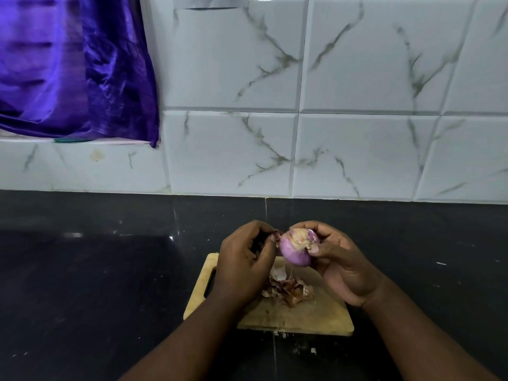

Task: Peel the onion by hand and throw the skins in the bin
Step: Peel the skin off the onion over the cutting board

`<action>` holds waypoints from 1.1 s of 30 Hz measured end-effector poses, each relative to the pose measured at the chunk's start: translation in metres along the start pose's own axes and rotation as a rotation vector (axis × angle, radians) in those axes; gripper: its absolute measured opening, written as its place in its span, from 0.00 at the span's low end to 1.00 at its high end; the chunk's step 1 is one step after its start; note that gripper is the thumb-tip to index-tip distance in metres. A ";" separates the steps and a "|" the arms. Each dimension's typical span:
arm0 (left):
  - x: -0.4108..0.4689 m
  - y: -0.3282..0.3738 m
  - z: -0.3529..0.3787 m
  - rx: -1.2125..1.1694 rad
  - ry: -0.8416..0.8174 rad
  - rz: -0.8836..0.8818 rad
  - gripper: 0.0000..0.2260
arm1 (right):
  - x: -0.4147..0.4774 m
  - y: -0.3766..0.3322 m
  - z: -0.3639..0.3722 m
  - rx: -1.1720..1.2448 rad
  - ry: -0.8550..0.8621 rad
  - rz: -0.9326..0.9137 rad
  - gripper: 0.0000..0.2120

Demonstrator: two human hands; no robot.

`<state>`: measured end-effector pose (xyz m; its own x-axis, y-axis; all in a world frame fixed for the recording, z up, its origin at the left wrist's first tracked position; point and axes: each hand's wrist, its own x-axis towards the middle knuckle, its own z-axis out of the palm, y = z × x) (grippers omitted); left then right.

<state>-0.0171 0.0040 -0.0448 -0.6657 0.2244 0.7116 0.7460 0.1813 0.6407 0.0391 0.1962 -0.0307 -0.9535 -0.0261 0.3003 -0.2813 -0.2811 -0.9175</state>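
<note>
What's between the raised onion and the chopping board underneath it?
Head view: a heap of skins lies on the chopping board below the onion, and a thin strand hangs from the onion toward it. Otherwise only air.

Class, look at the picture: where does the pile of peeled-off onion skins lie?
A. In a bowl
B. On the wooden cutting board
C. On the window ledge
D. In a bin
B: the pile of skins lies on the wooden cutting board, below the onion held in the right hand.
</note>
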 end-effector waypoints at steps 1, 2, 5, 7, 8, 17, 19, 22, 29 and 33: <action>0.000 0.000 0.000 0.028 -0.011 -0.019 0.04 | 0.000 0.000 -0.001 0.032 -0.002 0.006 0.23; -0.001 0.001 0.001 0.069 -0.025 -0.035 0.04 | 0.000 0.000 -0.001 0.051 -0.005 0.014 0.23; -0.002 0.000 0.003 0.184 -0.061 -0.088 0.05 | -0.001 0.003 0.001 0.038 -0.016 0.043 0.22; -0.002 -0.001 0.003 0.245 -0.093 -0.130 0.07 | -0.001 0.006 0.003 -0.006 -0.014 0.059 0.20; -0.001 -0.002 0.002 0.269 -0.111 -0.147 0.08 | -0.001 0.008 0.004 -0.020 -0.012 0.066 0.20; 0.002 -0.003 -0.001 0.406 -0.180 -0.239 0.08 | -0.002 0.000 0.002 0.112 -0.068 0.032 0.26; 0.001 -0.002 -0.001 0.440 -0.186 -0.226 0.08 | -0.002 -0.007 0.000 0.184 -0.065 0.000 0.32; -0.002 0.003 -0.001 0.483 -0.220 -0.167 0.11 | -0.001 -0.008 -0.001 0.169 -0.037 0.018 0.34; -0.003 0.008 -0.005 0.356 0.008 0.105 0.17 | -0.001 -0.002 0.005 0.068 0.044 0.061 0.20; -0.004 0.007 -0.001 0.266 0.010 0.308 0.14 | -0.002 -0.002 0.006 0.007 0.052 0.078 0.17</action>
<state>-0.0093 0.0029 -0.0428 -0.4099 0.2977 0.8622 0.8873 0.3491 0.3014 0.0421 0.1915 -0.0275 -0.9769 0.0011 0.2136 -0.2049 -0.2870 -0.9358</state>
